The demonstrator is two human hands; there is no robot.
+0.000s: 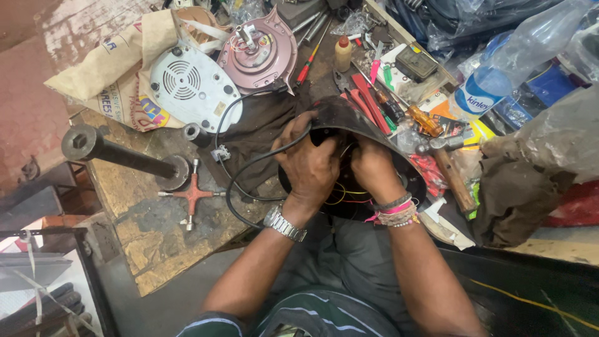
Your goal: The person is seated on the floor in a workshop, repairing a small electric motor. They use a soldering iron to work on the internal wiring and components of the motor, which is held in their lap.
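The surface [156, 231] is a worn, messy workbench full of tools and parts. The left hand [309, 165] has its fingers curled over the rim of a black round shell [355, 122], gripping it next to a black cord [249, 168]. The right hand [373, 165] is bent into the shell among thin coloured wires [340, 195]; I cannot tell what its fingers pinch. The shell sits at the near edge, above the person's lap. It is open and the wires hang loose, so the work looks partway done. A white round cover [187, 84] and a pink motor part [259, 53] lie apart behind, not put back. Screwdrivers [390, 106] and a hammer [449, 171] lie on the right.
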